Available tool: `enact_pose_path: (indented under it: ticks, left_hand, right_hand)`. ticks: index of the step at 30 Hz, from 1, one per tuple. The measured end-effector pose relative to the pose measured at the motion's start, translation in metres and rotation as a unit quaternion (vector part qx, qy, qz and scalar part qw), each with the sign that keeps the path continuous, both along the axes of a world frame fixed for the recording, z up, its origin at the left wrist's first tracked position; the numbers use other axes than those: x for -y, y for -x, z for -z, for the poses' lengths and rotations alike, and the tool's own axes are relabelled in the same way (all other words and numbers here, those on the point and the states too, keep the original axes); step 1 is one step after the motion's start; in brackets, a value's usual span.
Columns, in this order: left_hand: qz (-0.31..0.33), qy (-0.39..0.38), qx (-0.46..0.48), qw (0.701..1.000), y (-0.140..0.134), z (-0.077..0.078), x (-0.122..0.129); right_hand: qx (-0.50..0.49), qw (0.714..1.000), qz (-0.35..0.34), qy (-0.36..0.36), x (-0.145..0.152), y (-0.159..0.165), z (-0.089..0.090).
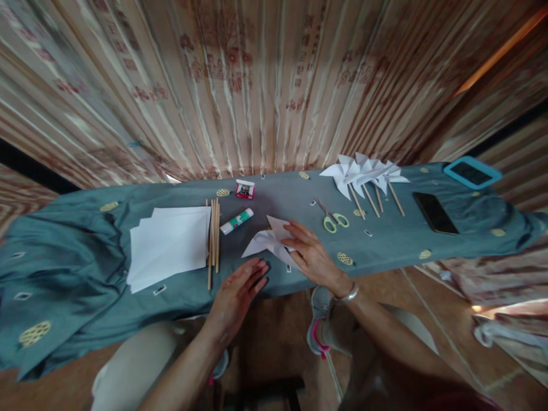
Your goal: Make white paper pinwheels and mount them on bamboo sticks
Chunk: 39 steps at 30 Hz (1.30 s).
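A white folded-paper pinwheel (266, 242) without a stick lies at the middle of the cloth. My right hand (314, 257) is on its right side, with the paper between thumb and fingers. Just in front of the pinwheel, my left hand (237, 291) hovers with fingers stretched out, holding nothing. A green and white glue stick (237, 221) rests behind my left hand. Scissors (331, 218) with light green handles lie beyond my right hand, blades pointing away. Behind the pinwheel stands an opened small red box (245, 189) with small dark items inside.
White paper sheets (169, 248) and several wooden sticks (214, 240) lie at left. Several pinwheels on sticks (363, 174) lie at the back right, near a black phone (434, 213) and a blue-framed tablet (472, 172). A curtain (274, 85) hangs behind the cloth-covered table (385, 245).
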<state>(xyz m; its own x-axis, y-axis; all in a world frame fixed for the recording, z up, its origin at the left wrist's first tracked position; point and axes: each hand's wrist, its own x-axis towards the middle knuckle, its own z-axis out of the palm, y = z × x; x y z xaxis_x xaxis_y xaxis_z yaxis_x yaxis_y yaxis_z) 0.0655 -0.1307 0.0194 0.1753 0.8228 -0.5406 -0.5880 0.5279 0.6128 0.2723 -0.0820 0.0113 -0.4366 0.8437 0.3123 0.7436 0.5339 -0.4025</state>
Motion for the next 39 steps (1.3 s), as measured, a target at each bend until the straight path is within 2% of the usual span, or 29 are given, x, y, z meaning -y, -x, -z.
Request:
enact_pose_path:
  ticks: [5,9,13,19,26,30,39]
  left_hand:
    - [0.036,0.069,0.075,0.994,-0.02,-0.006,-0.013]
    - [0.015,0.049,0.08,0.995,-0.038,-0.013,-0.035]
    - [-0.021,0.0,0.067,0.998,-0.045,-0.014,-0.048]
    - [-0.008,-0.064,0.02,0.998,-0.039,-0.01,-0.051]
    - [-0.035,-0.098,-0.03,0.994,-0.031,-0.016,-0.057]
    - [-0.06,-0.1,-0.034,0.993,-0.029,-0.017,-0.058]
    - [-0.051,-0.069,-0.006,0.996,-0.025,-0.021,-0.058]
  right_hand:
    - [-0.022,1.0,0.001,-0.008,0.003,0.003,-0.005]
    - [0.009,0.999,-0.021,-0.04,0.007,0.011,-0.005]
    - [0.046,0.995,-0.015,-0.085,0.008,0.015,-0.007]
    - [0.066,0.994,-0.014,-0.089,0.012,0.019,-0.011]
    - [-0.008,0.998,-0.006,-0.069,0.014,0.027,-0.012]
    - [-0.056,0.997,-0.018,-0.053,0.016,0.029,-0.016]
    - [-0.121,0.993,-0.003,-0.013,0.019,0.036,-0.017]
